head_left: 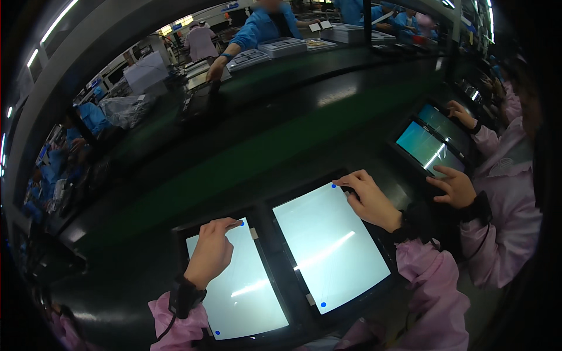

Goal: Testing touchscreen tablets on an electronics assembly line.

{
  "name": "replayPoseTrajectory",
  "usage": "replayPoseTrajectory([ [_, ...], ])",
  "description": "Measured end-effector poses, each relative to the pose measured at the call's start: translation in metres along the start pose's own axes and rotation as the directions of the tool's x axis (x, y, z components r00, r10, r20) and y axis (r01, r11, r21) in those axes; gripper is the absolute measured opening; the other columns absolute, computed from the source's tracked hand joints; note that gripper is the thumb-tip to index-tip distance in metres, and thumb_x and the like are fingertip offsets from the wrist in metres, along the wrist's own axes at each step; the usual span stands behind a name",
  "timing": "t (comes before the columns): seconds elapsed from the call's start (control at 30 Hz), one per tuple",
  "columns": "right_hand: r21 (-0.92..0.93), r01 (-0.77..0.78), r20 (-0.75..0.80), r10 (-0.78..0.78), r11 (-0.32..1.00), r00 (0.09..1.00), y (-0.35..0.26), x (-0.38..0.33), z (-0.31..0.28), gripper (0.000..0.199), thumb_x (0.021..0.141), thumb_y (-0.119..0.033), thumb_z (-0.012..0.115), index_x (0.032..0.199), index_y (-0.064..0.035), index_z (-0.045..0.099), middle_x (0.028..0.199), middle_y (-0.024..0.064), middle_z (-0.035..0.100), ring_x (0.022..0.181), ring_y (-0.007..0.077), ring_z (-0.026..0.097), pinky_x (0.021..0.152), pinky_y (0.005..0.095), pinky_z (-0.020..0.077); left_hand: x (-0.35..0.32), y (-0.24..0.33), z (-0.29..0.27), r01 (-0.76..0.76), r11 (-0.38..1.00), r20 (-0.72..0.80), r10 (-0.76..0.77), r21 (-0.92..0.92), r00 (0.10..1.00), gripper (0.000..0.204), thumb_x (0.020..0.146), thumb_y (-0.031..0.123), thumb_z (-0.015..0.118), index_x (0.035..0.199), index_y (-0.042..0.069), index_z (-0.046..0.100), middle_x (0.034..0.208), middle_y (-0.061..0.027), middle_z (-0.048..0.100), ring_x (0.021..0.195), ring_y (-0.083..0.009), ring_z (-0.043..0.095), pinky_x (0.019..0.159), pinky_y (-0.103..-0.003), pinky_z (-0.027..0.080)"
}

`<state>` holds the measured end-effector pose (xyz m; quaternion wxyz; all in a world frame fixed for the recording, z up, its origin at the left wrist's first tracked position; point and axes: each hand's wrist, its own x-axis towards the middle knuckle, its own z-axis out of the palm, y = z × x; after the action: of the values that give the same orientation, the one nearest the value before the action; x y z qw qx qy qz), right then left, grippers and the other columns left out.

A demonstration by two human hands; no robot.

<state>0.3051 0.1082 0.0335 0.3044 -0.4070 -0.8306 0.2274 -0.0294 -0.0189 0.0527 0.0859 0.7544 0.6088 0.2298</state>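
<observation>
Two lit tablets lie side by side in a black tray (266, 234) on the dark conveyor table. My left hand (212, 250) rests on the upper part of the left tablet (240, 292), fingertips near its top right corner by a blue dot. My right hand (369, 199) touches the top right corner of the right tablet (328, 245), fingers curled on its edge. Both screens glow pale white with small blue dots at their corners. Neither hand holds anything. Both wrists carry black straps over pink sleeves.
To my right a co-worker in pink has a hand (453, 186) beside two more lit tablets (430, 149). A green belt (263, 158) runs across the table. Across it, a person in blue (257, 29) stands by stacked trays (281, 47).
</observation>
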Motion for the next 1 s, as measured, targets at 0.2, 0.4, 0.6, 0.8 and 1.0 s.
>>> replayPoseTrajectory([
  [0.2, -0.117, 0.071, 0.019, -0.070, 0.991, 0.997, -0.001, 0.001, 0.002, 0.033, 0.081, 0.000, 0.050, 0.113, -0.0029, 0.058, 0.103, 0.0108, 0.062, 0.109, 0.0297, 0.048, 0.094, 0.0411, 0.0386, 0.000, 0.002, 0.002, 0.020, 1.000, 0.047, -0.021, 0.016, 0.999, 0.048, 0.077, -0.010, 0.048, 0.123, 0.000, 0.044, 0.121, -0.0141, 0.054, 0.109, -0.0339, 0.046, 0.096, -0.039, 0.039],
  [0.4, -0.180, 0.101, 0.064, -0.091, 0.979, 0.994, -0.004, -0.003, 0.000, 0.034, 0.079, 0.001, 0.052, 0.112, -0.0034, 0.059, 0.104, 0.0113, 0.061, 0.108, 0.0303, 0.048, 0.093, 0.0411, 0.0390, -0.006, 0.003, -0.003, 0.014, 0.998, 0.090, -0.019, 0.057, 0.996, 0.050, 0.075, -0.010, 0.049, 0.124, -0.001, 0.043, 0.124, -0.0140, 0.056, 0.111, -0.0352, 0.047, 0.098, -0.042, 0.038],
  [0.6, -0.202, 0.174, 0.147, -0.145, 0.964, 0.978, -0.020, -0.022, -0.002, 0.034, 0.079, -0.001, 0.054, 0.112, -0.0050, 0.060, 0.110, 0.0159, 0.058, 0.106, 0.0334, 0.049, 0.092, 0.0418, 0.0406, -0.028, 0.008, -0.013, -0.057, 0.996, 0.104, 0.049, 0.074, 0.993, 0.049, 0.073, -0.009, 0.050, 0.121, -0.004, 0.044, 0.124, -0.0137, 0.057, 0.109, -0.0337, 0.050, 0.098, -0.042, 0.037],
  [0.8, -0.176, 0.224, 0.246, -0.177, 0.959, 0.953, -0.055, -0.060, -0.003, 0.035, 0.078, -0.002, 0.056, 0.113, -0.0054, 0.060, 0.108, 0.0177, 0.058, 0.107, 0.0343, 0.049, 0.091, 0.0416, 0.0410, -0.071, 0.021, -0.023, -0.026, 0.994, 0.127, 0.011, 0.109, 0.992, 0.046, 0.076, -0.006, 0.048, 0.120, -0.004, 0.036, 0.123, -0.0138, 0.061, 0.107, -0.0311, 0.050, 0.096, -0.039, 0.034],
  [1.0, -0.143, 0.263, 0.364, -0.197, 0.954, 0.910, -0.087, -0.098, -0.004, 0.045, 0.078, -0.002, 0.055, 0.123, 0.0002, 0.053, 0.106, 0.0093, 0.064, 0.117, 0.0316, 0.047, 0.094, 0.0426, 0.0385, -0.127, 0.037, -0.027, 0.096, 0.992, 0.087, -0.103, 0.076, 0.991, 0.045, 0.076, -0.006, 0.050, 0.119, -0.003, 0.040, 0.121, -0.0134, 0.058, 0.107, -0.0307, 0.050, 0.096, -0.039, 0.034],
])
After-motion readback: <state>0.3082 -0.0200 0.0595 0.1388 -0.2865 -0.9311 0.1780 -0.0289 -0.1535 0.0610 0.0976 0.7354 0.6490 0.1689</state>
